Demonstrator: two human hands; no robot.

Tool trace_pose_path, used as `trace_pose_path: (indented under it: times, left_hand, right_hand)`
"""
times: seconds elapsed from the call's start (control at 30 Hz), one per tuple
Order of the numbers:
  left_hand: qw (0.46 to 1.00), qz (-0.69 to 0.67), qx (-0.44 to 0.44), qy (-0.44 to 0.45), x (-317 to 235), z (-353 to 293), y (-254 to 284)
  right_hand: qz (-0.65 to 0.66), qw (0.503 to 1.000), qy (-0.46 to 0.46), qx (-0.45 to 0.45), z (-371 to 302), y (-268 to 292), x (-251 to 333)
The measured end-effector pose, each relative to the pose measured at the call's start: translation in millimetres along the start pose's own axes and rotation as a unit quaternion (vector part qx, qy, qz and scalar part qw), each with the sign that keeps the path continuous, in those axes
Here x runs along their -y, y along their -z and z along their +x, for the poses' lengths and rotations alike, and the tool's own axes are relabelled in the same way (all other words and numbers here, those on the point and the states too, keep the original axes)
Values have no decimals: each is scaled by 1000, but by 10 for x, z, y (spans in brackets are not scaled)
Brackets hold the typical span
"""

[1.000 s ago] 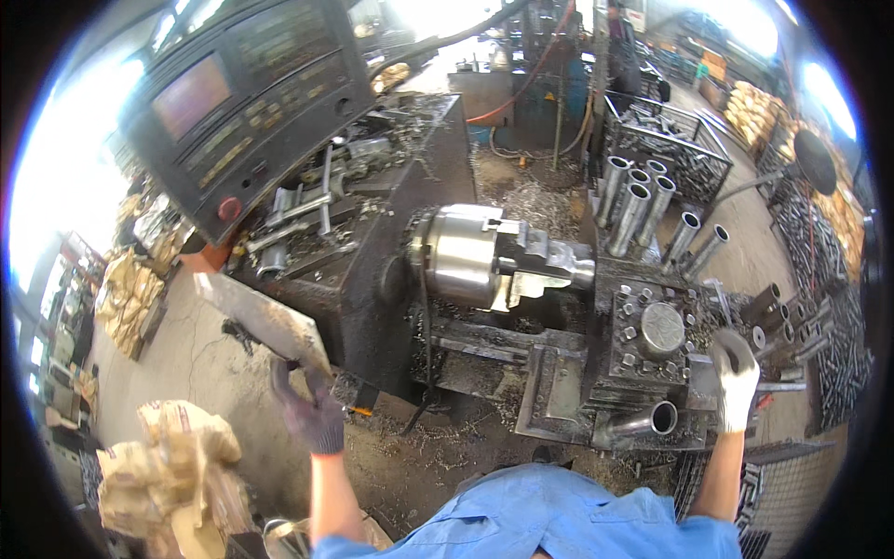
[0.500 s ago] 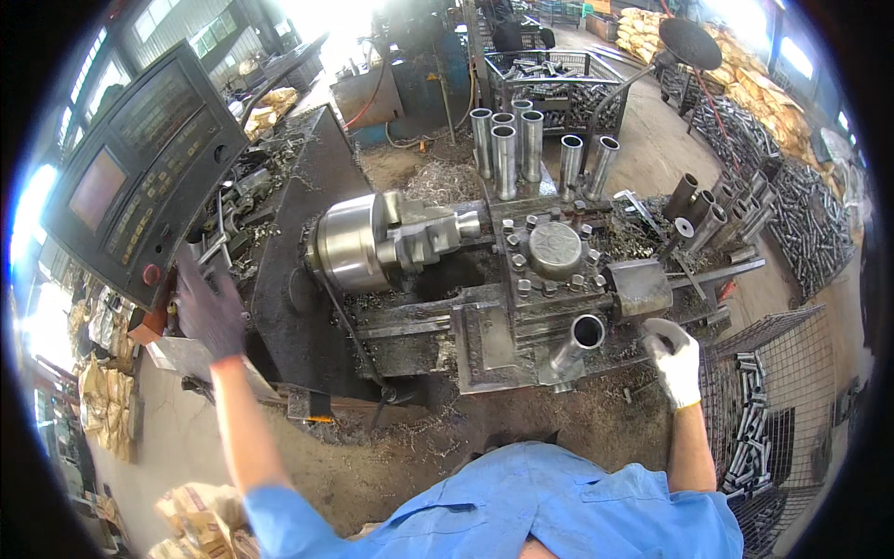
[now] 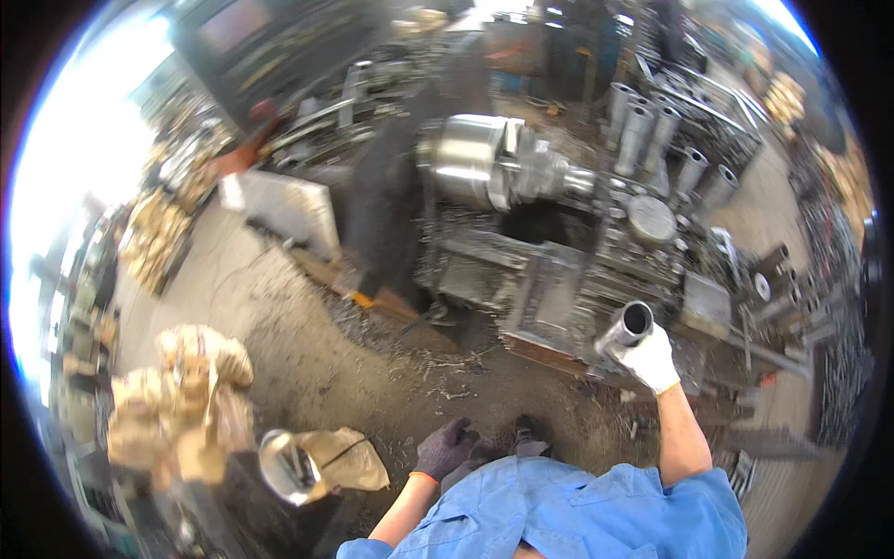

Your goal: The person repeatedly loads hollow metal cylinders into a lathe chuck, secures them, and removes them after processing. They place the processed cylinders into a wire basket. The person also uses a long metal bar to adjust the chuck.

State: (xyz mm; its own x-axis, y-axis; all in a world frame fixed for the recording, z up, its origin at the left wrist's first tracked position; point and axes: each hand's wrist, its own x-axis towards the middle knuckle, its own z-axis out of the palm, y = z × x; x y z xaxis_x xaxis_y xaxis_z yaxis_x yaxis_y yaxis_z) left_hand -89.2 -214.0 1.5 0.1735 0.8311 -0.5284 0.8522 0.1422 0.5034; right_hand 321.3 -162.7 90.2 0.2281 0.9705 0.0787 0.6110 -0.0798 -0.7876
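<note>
My right hand (image 3: 647, 360), in a white glove, is closed on the side of an upright metal tube (image 3: 615, 337) at the front of the lathe. The tube's open mouth faces up. Low in front of my body hangs my left hand (image 3: 447, 449) in a dark glove, its fingers loosely apart and nothing seen in them. Behind the tube sits the tool post (image 3: 652, 220) with its round top and bolts. Left of it are the shiny lathe chuck (image 3: 467, 160) and its stepped jaws (image 3: 545, 175). Motion blurs much of the picture.
Several metal tubes (image 3: 636, 135) stand behind the tool post, and more dark tubes (image 3: 790, 291) lie at the right. The control panel (image 3: 251, 56) is at the upper left. Paper sacks (image 3: 182, 401) and a round metal container (image 3: 287, 468) are at the lower left.
The view has swung left and down. My left hand has left the control panel's edge and dropped beside my body. My right hand has moved onto the upright tube and taken hold of it.
</note>
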Motion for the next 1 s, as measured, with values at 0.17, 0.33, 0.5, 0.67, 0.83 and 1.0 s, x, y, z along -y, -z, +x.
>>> trace_pose_path:
  times: [0.17,0.33,0.5,0.67,0.83,1.0]
  left_hand:
    - [988,-72,-119,71,447,-769,-7]
    - [942,-146,-240,185,1272,-2049,-484]
    - [826,-241,-354,366,1928,-3473,-1169]
    - [588,-349,-489,542,1953,-4541,-2092]
    - [68,-435,-737,513,1736,-4888,-3800]
    - [-348,-194,-750,528,1025,-5133,-4839]
  right_hand:
    - [179,975,-22,129,-200,-954,562]
    - [-33,894,254,368,-963,-2262,1475]
    - [-18,676,450,583,-2204,-3381,2357]
    - [-28,460,561,688,-3506,-3984,3110]
    - [126,284,565,764,-4845,-4336,3849]
    - [162,224,586,762,-6117,-4686,4445]
